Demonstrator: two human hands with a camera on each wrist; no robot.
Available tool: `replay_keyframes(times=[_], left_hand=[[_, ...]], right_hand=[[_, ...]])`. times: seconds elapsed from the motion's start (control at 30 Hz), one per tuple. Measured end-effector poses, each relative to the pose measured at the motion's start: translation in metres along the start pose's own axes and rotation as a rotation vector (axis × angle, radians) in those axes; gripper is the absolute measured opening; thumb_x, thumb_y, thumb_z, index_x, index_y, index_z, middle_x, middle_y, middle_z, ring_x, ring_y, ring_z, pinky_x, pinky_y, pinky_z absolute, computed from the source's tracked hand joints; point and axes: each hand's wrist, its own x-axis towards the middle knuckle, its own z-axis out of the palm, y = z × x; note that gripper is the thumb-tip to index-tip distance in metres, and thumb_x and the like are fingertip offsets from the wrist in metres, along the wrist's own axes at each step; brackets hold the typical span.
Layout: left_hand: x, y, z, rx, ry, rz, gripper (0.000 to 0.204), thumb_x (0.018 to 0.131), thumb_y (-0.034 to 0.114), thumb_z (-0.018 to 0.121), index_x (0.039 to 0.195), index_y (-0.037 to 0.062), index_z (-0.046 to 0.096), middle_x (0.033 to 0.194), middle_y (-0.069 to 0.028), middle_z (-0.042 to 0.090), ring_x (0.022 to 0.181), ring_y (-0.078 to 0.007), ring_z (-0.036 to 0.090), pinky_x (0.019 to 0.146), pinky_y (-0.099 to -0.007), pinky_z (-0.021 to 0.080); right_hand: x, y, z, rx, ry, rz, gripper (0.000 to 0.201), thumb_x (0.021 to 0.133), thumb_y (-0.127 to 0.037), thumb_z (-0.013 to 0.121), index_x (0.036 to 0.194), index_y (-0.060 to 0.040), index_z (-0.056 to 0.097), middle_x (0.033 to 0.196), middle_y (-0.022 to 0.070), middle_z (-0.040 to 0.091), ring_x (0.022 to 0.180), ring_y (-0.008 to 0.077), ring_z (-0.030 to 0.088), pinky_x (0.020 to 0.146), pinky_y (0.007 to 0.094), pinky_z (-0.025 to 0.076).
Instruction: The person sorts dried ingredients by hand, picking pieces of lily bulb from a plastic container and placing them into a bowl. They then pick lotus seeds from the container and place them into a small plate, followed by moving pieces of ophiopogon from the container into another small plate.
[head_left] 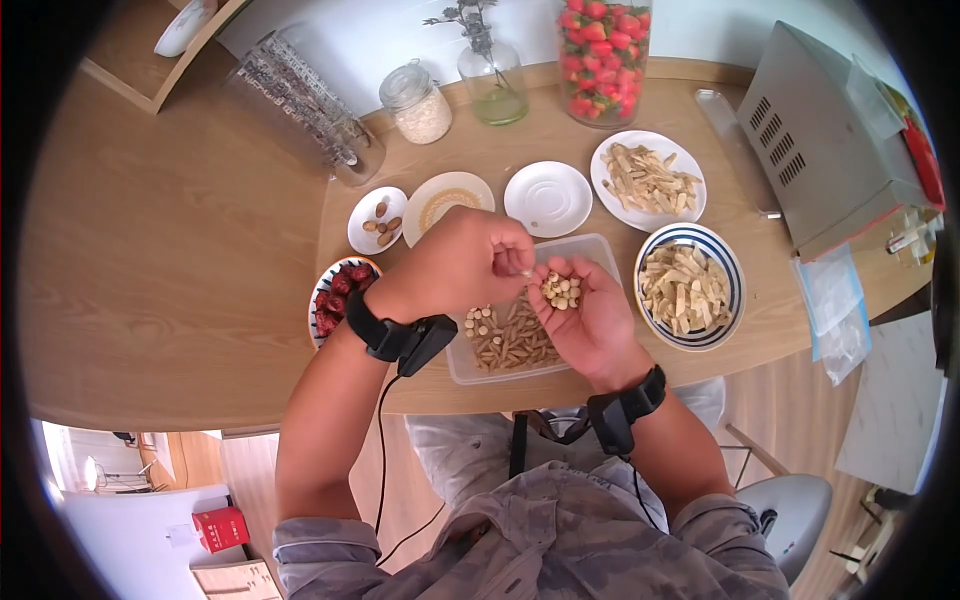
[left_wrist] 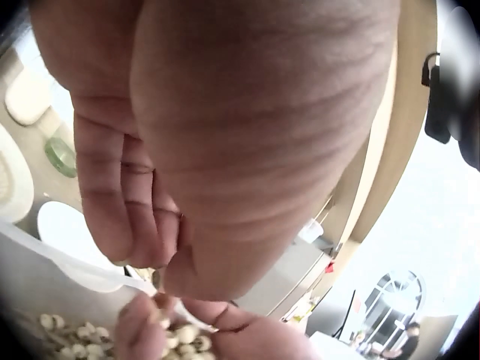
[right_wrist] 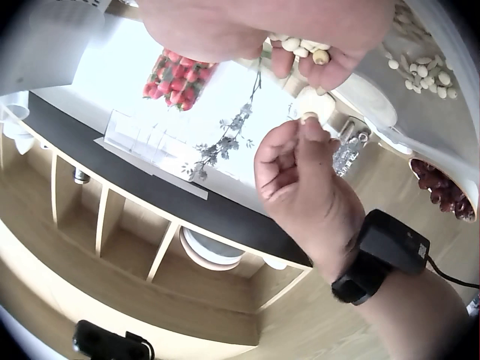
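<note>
My left hand (head_left: pixel 462 258) reaches across above a clear plastic box (head_left: pixel 585 245). Its thumb and forefinger pinch one small pale lotus seed (right_wrist: pixel 308 116), best seen in the right wrist view. Beside it, palm up over the box's right part, my right hand (head_left: pixel 604 325) cups a small heap of lotus seeds (head_left: pixel 562 291) in curled fingers. Inside the box lie slender brown pieces (head_left: pixel 515 338), with more loose lotus seeds (head_left: pixel 480 322) at the left end. The left wrist view has the palm covering most of the scene.
A bowl of red dates (head_left: pixel 340 290) stands left, a blue-ringed bowl of pale strips (head_left: pixel 685 290) right. Behind are a plate of strips (head_left: pixel 650 180), a white saucer (head_left: pixel 548 200), a plate of brown nuts (head_left: pixel 378 226), jars and a strawberry container (head_left: pixel 604 65). A grey appliance (head_left: pixel 830 140) stands right.
</note>
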Motion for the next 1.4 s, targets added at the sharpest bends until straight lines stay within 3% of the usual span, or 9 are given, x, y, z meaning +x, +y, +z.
replay_keyframes(times=[0.03, 0.13, 0.23, 0.43, 0.63, 0.73, 1.13, 1.4], left_hand=[[0.002, 0.003, 0.002, -0.111, -0.002, 0.016, 0.006, 0.089, 0.002, 0.078, 0.092, 0.0019, 0.073, 0.079, 0.0020, 0.070, 0.074, -0.0049, 0.063, 0.066, -0.0240, 0.052], [0.005, 0.001, 0.011, -0.135, 0.074, 0.078, 0.006, 0.092, 0.005, 0.078, 0.093, 0.0008, 0.073, 0.080, 0.0003, 0.070, 0.075, -0.0055, 0.064, 0.067, -0.0239, 0.052], [0.000, -0.019, 0.015, 0.044, 0.181, -0.018, 0.009, 0.089, 0.007, 0.079, 0.093, 0.0018, 0.073, 0.082, -0.0052, 0.071, 0.074, -0.0136, 0.068, 0.068, -0.0290, 0.054], [-0.020, -0.046, 0.025, 0.722, -0.167, -0.011, 0.013, 0.077, 0.012, 0.078, 0.086, 0.0057, 0.073, 0.090, -0.0138, 0.071, 0.085, -0.0376, 0.070, 0.073, -0.0476, 0.057], [-0.019, -0.067, 0.042, 0.841, -0.303, -0.104, 0.013, 0.073, 0.012, 0.078, 0.085, 0.0077, 0.074, 0.093, -0.0130, 0.072, 0.090, -0.0378, 0.072, 0.075, -0.0495, 0.057], [-0.019, -0.064, 0.044, 0.887, -0.308, -0.054, 0.012, 0.072, 0.010, 0.078, 0.082, 0.0072, 0.072, 0.091, -0.0140, 0.071, 0.090, -0.0380, 0.072, 0.075, -0.0496, 0.057], [-0.019, -0.070, 0.038, 0.864, -0.305, -0.051, 0.005, 0.074, 0.007, 0.072, 0.078, 0.0066, 0.069, 0.085, -0.0149, 0.070, 0.085, -0.0385, 0.071, 0.071, -0.0501, 0.055], [-0.025, -0.057, 0.022, 0.766, -0.179, -0.012, 0.006, 0.078, 0.009, 0.071, 0.082, 0.0063, 0.075, 0.084, -0.0158, 0.073, 0.084, -0.0381, 0.073, 0.072, -0.0490, 0.058]], right_hand=[[-0.001, 0.000, 0.002, -0.034, -0.017, -0.005, 0.026, 0.112, -0.024, 0.048, 0.104, -0.0042, 0.064, 0.098, 0.0060, 0.067, 0.093, 0.0216, 0.068, 0.086, 0.0362, 0.060], [-0.002, -0.002, 0.006, -0.039, -0.035, 0.063, 0.027, 0.112, -0.024, 0.048, 0.106, -0.0030, 0.065, 0.100, 0.0072, 0.068, 0.094, 0.0222, 0.069, 0.089, 0.0367, 0.061], [-0.005, -0.004, 0.003, 0.041, -0.073, 0.048, 0.028, 0.112, -0.023, 0.048, 0.107, -0.0018, 0.065, 0.102, 0.0090, 0.069, 0.096, 0.0231, 0.070, 0.091, 0.0372, 0.062], [0.000, -0.004, -0.001, 0.105, -0.025, 0.056, 0.028, 0.111, -0.024, 0.049, 0.106, -0.0009, 0.064, 0.102, 0.0112, 0.071, 0.096, 0.0245, 0.071, 0.090, 0.0377, 0.063], [0.000, -0.006, -0.004, 0.104, -0.052, 0.077, 0.028, 0.111, -0.024, 0.049, 0.103, -0.0013, 0.064, 0.100, 0.0109, 0.071, 0.095, 0.0249, 0.071, 0.089, 0.0377, 0.063], [0.001, -0.005, -0.004, 0.110, -0.046, 0.078, 0.028, 0.111, -0.023, 0.049, 0.102, -0.0016, 0.064, 0.099, 0.0108, 0.071, 0.095, 0.0249, 0.071, 0.088, 0.0374, 0.063], [0.002, -0.006, -0.006, 0.086, -0.048, 0.113, 0.028, 0.110, -0.024, 0.051, 0.100, -0.0032, 0.065, 0.099, 0.0108, 0.071, 0.094, 0.0243, 0.071, 0.086, 0.0355, 0.062], [0.002, -0.007, -0.008, 0.077, -0.093, 0.139, 0.028, 0.110, -0.026, 0.051, 0.100, -0.0033, 0.065, 0.098, 0.0107, 0.071, 0.090, 0.0236, 0.070, 0.082, 0.0341, 0.061]])
